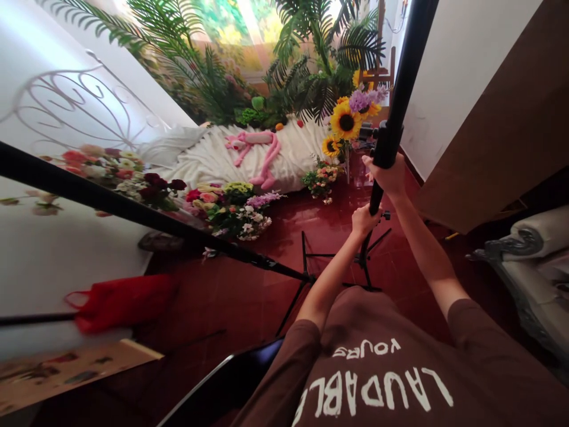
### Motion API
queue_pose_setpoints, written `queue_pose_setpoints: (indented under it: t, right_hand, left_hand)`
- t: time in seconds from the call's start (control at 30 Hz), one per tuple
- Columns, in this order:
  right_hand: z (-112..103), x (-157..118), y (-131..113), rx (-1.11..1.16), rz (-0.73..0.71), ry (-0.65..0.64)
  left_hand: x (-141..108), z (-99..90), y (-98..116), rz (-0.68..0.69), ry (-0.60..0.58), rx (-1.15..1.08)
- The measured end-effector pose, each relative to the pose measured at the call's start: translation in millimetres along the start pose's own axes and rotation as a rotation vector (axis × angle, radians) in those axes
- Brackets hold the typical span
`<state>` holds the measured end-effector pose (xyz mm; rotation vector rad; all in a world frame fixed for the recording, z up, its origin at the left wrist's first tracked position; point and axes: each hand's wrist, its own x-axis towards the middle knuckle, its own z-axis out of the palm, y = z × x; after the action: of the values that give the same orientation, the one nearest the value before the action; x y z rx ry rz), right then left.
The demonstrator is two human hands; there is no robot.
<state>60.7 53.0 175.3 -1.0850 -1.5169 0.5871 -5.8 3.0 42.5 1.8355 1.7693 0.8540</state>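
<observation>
A black light stand [405, 77] rises in front of me on the right, tilted across the view, its legs spread on the floor. My right hand [391, 175] is closed around it just beneath the thick collar [388, 145] with its knob. Lower down the same pole, my left hand [366, 219] wraps the tube beside a small black clamp knob [386, 215]. Both sets of fingers are partly hidden behind the tube. The top of the stand runs out of the frame.
A second black stand [146, 213] slants across the left. Behind are a white-draped bed [204, 160] with a pink plush toy [262, 142], flower bunches [240, 219], sunflowers [345, 121] and palm plants [320, 47]. A red bag [120, 299] lies left; a pale sofa [537, 261] stands right.
</observation>
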Motion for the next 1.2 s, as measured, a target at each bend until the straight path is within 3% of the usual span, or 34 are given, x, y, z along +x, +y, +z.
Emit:
queue_pose_setpoints:
  t: [0.17,0.33,0.53,0.63,0.8,1.03,1.2]
  right_hand:
    - [-8.8,-7.2,-3.1,-0.042,-0.033,0.024]
    - [-34.5,-16.5,-0.1,-0.048,-0.039,-0.082]
    - [-75.9,-67.6,46.6,-0.097,0.126,-0.430]
    - [-85.5,-104.3,73.5,-0.117,0.248,-0.419]
    - [-82.8,-137.1,96.9,-0.075,0.320,-0.314]
    - [-63.9,-127.4,111.3,-0.215,0.291,-0.273]
    - [-53.3,-117.5,124.1,-0.084,0.540,-0.282]
  left_hand:
    - [0.4,2.7,-3.0,0.022,-0.007,0.004]
    - [-0.8,4.3,-3.8,0.034,0.007,0.023]
    - [-0.5,1.2,-3.4,0.036,-0.021,0.023]
    - [-0.6,-1.7,-1.6,0.037,-0.029,0.018]
    - [-1.1,-4.0,0.9,0.035,-0.029,0.010]
    - [0.3,-3.9,0.1,0.015,-0.058,0.014]
    - [-0.4,-6.5,2.5,0.005,-0.071,0.036]
